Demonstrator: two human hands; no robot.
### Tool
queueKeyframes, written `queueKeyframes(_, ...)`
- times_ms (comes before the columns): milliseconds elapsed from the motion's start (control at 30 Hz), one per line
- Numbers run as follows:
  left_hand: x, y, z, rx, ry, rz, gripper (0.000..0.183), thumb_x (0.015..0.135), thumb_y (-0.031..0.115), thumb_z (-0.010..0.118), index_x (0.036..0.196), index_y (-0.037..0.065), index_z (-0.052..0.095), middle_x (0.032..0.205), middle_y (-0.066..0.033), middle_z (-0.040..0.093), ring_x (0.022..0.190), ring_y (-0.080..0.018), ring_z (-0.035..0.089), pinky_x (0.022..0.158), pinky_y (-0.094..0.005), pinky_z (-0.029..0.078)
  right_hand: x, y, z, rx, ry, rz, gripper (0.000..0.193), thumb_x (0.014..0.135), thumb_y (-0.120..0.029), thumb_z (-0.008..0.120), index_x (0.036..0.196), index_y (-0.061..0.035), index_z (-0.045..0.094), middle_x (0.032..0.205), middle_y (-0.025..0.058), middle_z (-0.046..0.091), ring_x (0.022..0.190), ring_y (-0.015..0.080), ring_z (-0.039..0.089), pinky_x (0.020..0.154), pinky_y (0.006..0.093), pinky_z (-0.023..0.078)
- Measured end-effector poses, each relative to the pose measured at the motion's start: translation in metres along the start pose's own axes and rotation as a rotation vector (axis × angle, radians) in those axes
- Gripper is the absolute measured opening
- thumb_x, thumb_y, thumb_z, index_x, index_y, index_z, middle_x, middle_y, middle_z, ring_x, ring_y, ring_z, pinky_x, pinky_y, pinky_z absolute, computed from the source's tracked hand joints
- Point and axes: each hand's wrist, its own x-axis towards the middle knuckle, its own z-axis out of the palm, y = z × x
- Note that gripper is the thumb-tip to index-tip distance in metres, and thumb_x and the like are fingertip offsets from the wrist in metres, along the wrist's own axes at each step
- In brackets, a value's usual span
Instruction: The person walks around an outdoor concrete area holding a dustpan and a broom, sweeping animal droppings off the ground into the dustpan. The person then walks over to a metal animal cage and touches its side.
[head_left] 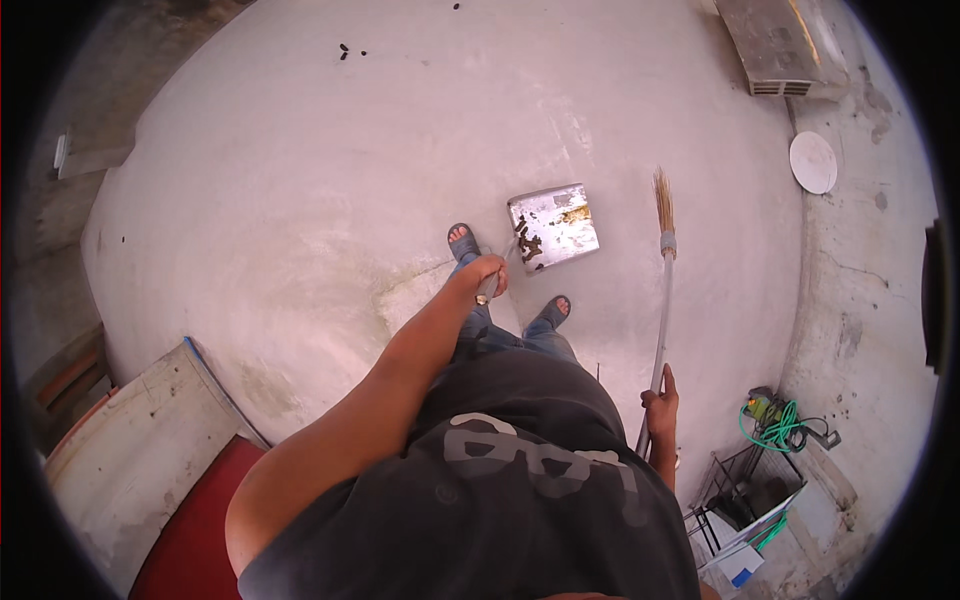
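Observation:
My left hand (488, 277) is closed round the handle of a metal dustpan (570, 235), in front of my feet. Several dark brown lumps lie in the pan, gathered along its left side, and a yellowish stain marks its upper right. Out to my right side, my right hand (660, 405) grips the long pale stick of a broom (666, 225). Its straw bristles point away from me, to the right of the pan. Whether the bristles touch the floor, I cannot tell.
Small dark lumps (345, 49) lie on the concrete floor (300, 180) far ahead. A white disc (813, 163) leans by the right wall near a metal box (775, 45). At lower right stand a wire basket (750, 490) and a green hose (778, 428). A pale panel (165, 430) is at lower left.

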Motion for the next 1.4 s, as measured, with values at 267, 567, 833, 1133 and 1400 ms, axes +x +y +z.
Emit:
queueKeyframes(267, 0.035, 0.042, 0.026, 0.02, 0.027, 0.399, 0.027, 0.087, 0.024, 0.039, 0.063, 0.013, 0.035, 0.047, 0.0053, 0.035, 0.039, -0.0057, 0.037, 0.034, -0.0196, 0.036, 0.187, -0.041, 0.007, -0.056, -0.104, -0.096, 0.072, 0.061, -0.004, 0.049, 0.131, 0.0, 0.031, 0.059, 0.0038, 0.048, 0.051, 0.0112, 0.044, 0.048, 0.0239, 0.037)
queueKeyframes(567, -0.081, 0.154, -0.002, -0.319, -0.061, 0.578, 0.033, 0.085, 0.023, 0.035, 0.053, 0.014, 0.029, 0.041, 0.0014, 0.032, 0.033, -0.0128, 0.035, 0.033, -0.0257, 0.033, 0.251, -0.206, 0.077, -0.182, -0.23, -0.319, 0.068, 0.064, -0.005, 0.051, 0.13, -0.0062, 0.036, 0.064, 0.0066, 0.053, 0.052, 0.0126, 0.047, 0.051, 0.0257, 0.039)
queueKeyframes(833, -0.105, 0.257, 0.035, -0.646, -0.054, 0.549, 0.03, 0.084, 0.024, 0.041, 0.059, 0.011, 0.033, 0.045, 0.003, 0.036, 0.036, -0.0068, 0.039, 0.031, -0.0177, 0.036, 0.39, -0.351, 0.1, -0.375, -0.259, -0.432, 0.067, 0.065, -0.006, 0.052, 0.13, -0.0063, 0.036, 0.087, 0.0157, 0.061, 0.071, 0.0202, 0.058, 0.068, 0.0279, 0.045)
queueKeyframes(1133, -0.127, 0.373, 0.06, -0.868, -0.079, 0.605, 0.016, 0.081, 0.012, 0.043, 0.07, 0.002, 0.038, 0.054, -0.0036, 0.042, 0.04, -0.0099, 0.044, 0.034, -0.0167, 0.042, 0.485, -0.502, 0.164, -0.686, -0.374, -0.497, 0.065, 0.067, -0.007, 0.052, 0.13, -0.0076, 0.036, 0.114, 0.0184, 0.053, 0.099, 0.0275, 0.054, 0.085, 0.0305, 0.041)
queueKeyframes(1400, -0.114, 0.426, 0.029, -1.022, 0.028, 0.592, 0.012, 0.081, 0.01, 0.04, 0.071, 0.003, 0.039, 0.053, -0.0029, 0.043, 0.039, -0.0101, 0.044, 0.035, -0.0204, 0.042, 0.44, -0.531, 0.224, -0.903, -0.584, -0.519, 0.067, 0.065, -0.008, 0.051, 0.13, -0.0048, 0.034, 0.119, 0.0215, 0.049, 0.11, 0.0318, 0.047, 0.093, 0.0318, 0.037)
